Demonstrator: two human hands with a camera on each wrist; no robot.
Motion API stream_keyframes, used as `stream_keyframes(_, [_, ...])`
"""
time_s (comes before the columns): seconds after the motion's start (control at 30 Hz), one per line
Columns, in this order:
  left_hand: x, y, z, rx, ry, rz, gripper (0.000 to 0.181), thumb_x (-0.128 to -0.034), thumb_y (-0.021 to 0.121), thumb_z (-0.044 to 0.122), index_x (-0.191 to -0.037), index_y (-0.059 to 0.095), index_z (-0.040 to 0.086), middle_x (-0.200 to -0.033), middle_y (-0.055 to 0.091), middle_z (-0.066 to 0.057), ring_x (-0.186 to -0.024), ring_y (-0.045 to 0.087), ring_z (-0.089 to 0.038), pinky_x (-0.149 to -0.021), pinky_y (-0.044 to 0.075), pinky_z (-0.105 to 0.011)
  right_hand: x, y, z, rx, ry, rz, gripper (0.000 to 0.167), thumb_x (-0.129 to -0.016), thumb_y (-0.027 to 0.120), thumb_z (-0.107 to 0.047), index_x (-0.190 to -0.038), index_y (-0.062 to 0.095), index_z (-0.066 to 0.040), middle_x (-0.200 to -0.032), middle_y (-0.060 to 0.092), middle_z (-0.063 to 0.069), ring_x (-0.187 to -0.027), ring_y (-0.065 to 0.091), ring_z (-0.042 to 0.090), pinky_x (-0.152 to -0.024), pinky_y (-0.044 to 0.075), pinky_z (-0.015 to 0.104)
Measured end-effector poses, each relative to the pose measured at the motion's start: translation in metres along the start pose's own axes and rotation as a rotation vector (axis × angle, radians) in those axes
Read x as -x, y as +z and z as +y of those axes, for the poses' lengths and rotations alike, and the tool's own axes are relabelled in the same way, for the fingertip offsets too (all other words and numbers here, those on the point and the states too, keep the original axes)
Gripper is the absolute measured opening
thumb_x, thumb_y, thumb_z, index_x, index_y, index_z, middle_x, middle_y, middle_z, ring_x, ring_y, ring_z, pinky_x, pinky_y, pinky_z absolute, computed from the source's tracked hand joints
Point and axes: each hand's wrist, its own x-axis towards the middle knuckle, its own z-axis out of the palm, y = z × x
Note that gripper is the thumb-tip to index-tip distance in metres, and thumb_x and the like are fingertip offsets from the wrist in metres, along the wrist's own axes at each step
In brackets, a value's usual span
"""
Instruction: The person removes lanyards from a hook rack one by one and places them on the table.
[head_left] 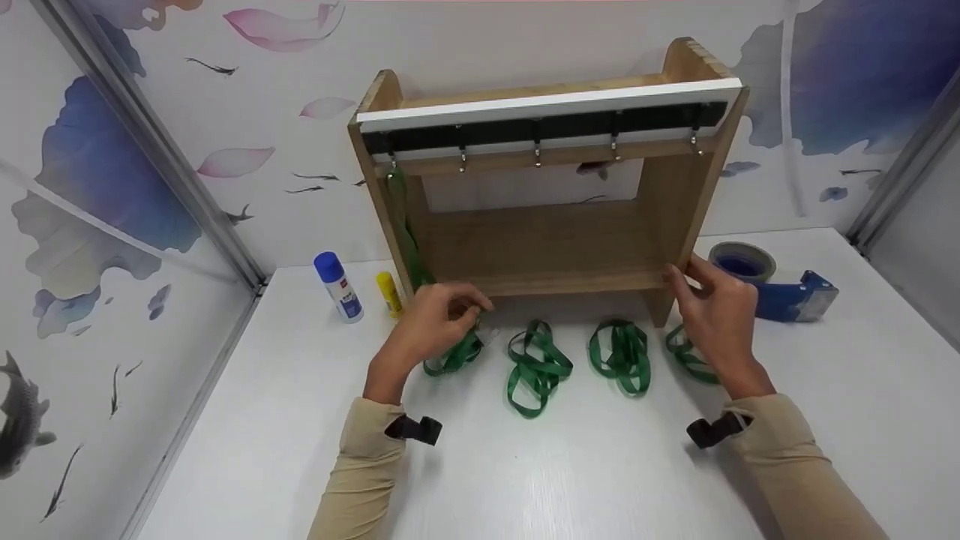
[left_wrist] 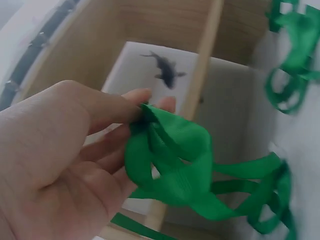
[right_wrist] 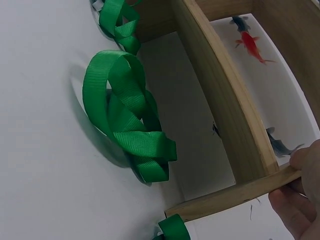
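A wooden rack stands at the back of the table, with a row of metal hooks along its dark front strip. One green lanyard hangs from the leftmost hook. My left hand pinches the ribbon of another green lanyard between thumb and fingers, just before the rack's lower left. At the rack's right side, my right hand grips the edge of the wooden side panel between thumb and fingers. More bundled green lanyards lie in a row between the hands.
Left of the rack stand a blue-capped glue bottle and a yellow glue stick. To its right are a roll of tape and a blue tape dispenser. Patterned wall panels enclose the table.
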Motion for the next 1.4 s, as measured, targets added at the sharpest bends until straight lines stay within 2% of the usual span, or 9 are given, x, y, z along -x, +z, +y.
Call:
stream_keyframes(0.13, [-0.005, 0.022, -0.011, -0.144, -0.028, -0.071, 0.021, -0.1073, 0.065, 0.011, -0.121, 0.081, 0.012, -0.123, 0.078, -0.006, -0.106, 0.068, -0.023, -0.101, 0.063, -0.041, -0.003, 0.000, 0.001, -0.004, -0.027, 0.028, 0.040, -0.104, 0.075, -0.022, -0.141, 0.072, -0.008, -0.130, 0.077, 0.018, -0.119, 0.077, 0.039, -0.087, 0.062, 0.040])
stream_keyframes(0.23, [-0.008, 0.037, -0.017, -0.234, -0.095, -0.115, 0.025, -0.1075, 0.068, 0.016, -0.129, 0.078, 0.011, -0.131, 0.074, -0.007, -0.119, 0.063, -0.026, -0.112, 0.057, -0.047, -0.004, 0.000, 0.000, -0.009, -0.032, 0.036, 0.039, -0.104, 0.076, -0.021, -0.140, 0.072, -0.007, -0.129, 0.077, 0.019, -0.118, 0.077, 0.039, -0.086, 0.061, 0.032])
stream_keyframes(0.4, [-0.009, 0.052, -0.021, -0.341, -0.174, -0.162, 0.029, -0.1046, 0.074, 0.019, -0.133, 0.076, 0.015, -0.141, 0.068, -0.009, -0.128, 0.058, -0.027, -0.120, 0.052, -0.050, -0.006, 0.000, -0.002, -0.002, -0.017, 0.026, 0.042, -0.104, 0.076, -0.023, -0.143, 0.070, -0.009, -0.132, 0.077, 0.017, -0.121, 0.076, 0.039, -0.088, 0.061, 0.037])
stream_keyframes(0.57, [-0.008, 0.056, -0.020, -0.382, -0.176, -0.143, 0.025, -0.1042, 0.075, 0.018, -0.129, 0.078, 0.018, -0.141, 0.068, -0.009, -0.126, 0.059, -0.026, -0.117, 0.054, -0.050, -0.006, 0.001, -0.001, 0.001, -0.013, 0.031, 0.043, -0.104, 0.076, -0.025, -0.144, 0.070, -0.010, -0.131, 0.077, 0.017, -0.121, 0.076, 0.038, -0.088, 0.062, 0.044])
stream_keyframes(0.9, [-0.006, 0.044, -0.003, -0.421, -0.143, -0.095, 0.037, -0.1006, 0.079, 0.016, -0.137, 0.075, 0.018, -0.141, 0.071, -0.007, -0.126, 0.065, -0.027, -0.117, 0.055, -0.049, -0.005, 0.002, 0.001, -0.022, -0.027, 0.034, 0.040, -0.104, 0.076, -0.022, -0.141, 0.072, -0.008, -0.130, 0.077, 0.019, -0.120, 0.076, 0.038, -0.087, 0.060, 0.031])
stream_keyframes(1.0, [-0.004, 0.033, 0.006, -0.387, -0.080, -0.029, 0.032, -0.1005, 0.079, 0.013, -0.132, 0.078, 0.015, -0.132, 0.078, -0.005, -0.115, 0.071, -0.022, -0.111, 0.060, -0.043, -0.004, 0.002, 0.002, -0.019, -0.026, 0.034, 0.040, -0.104, 0.075, -0.022, -0.141, 0.071, -0.007, -0.131, 0.077, 0.019, -0.120, 0.076, 0.038, -0.086, 0.060, 0.032])
stream_keyframes(1.13, [0.001, 0.013, 0.020, -0.317, 0.034, 0.142, 0.020, -0.1018, 0.078, 0.016, -0.121, 0.082, 0.013, -0.116, 0.083, -0.005, -0.100, 0.077, -0.019, -0.097, 0.066, -0.035, -0.004, 0.001, 0.003, -0.004, -0.030, 0.035, 0.040, -0.104, 0.075, -0.021, -0.141, 0.071, -0.006, -0.131, 0.077, 0.019, -0.118, 0.077, 0.039, -0.086, 0.061, 0.037])
stream_keyframes(1.27, [0.008, -0.008, 0.029, -0.261, 0.141, 0.421, 0.016, -0.1026, 0.077, 0.018, -0.117, 0.081, 0.013, -0.108, 0.083, -0.005, -0.095, 0.077, -0.019, -0.087, 0.068, -0.032, -0.003, 0.001, 0.003, -0.003, -0.028, 0.028, 0.040, -0.104, 0.075, -0.021, -0.141, 0.072, -0.006, -0.131, 0.077, 0.020, -0.118, 0.077, 0.040, -0.087, 0.062, 0.045])
stream_keyframes(1.4, [0.015, -0.027, 0.025, -0.173, 0.180, 0.742, 0.021, -0.1025, 0.078, 0.025, -0.116, 0.078, 0.009, -0.107, 0.079, -0.007, -0.095, 0.075, -0.019, -0.083, 0.068, -0.034, 0.000, 0.000, 0.002, -0.018, -0.025, 0.023, 0.040, -0.104, 0.075, -0.021, -0.141, 0.071, -0.007, -0.131, 0.076, 0.020, -0.119, 0.076, 0.042, -0.088, 0.062, 0.051])
